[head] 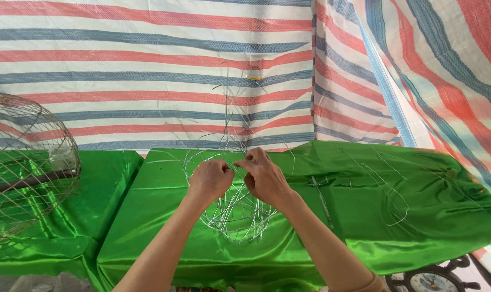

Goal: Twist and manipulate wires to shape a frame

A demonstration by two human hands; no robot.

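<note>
My left hand (pixel 209 179) and right hand (pixel 265 178) are pinched together on the top of the half-made wire frame (pixel 235 213), which sits mid-tabletop (pixel 148 238) on green cloth. I reckon a springy end could slip and jab me; loose wires (pixel 391 200) lie right, finished wire basket (pixel 24 162) far left

A red, blue and white striped woven tarpaulin (pixel 148 70) hangs as the back wall, beyond the grip, and a second striped sheet (pixel 445 81) slants down on the right. Under the grip, a glossy green satin cloth (pixel 202 259) covers the table. Even daylight fills the space. Far left stands a round wire-mesh basket (pixel 24 162). Lower right, a dark ship's-wheel clock (pixel 434 278) peeks in.
</note>
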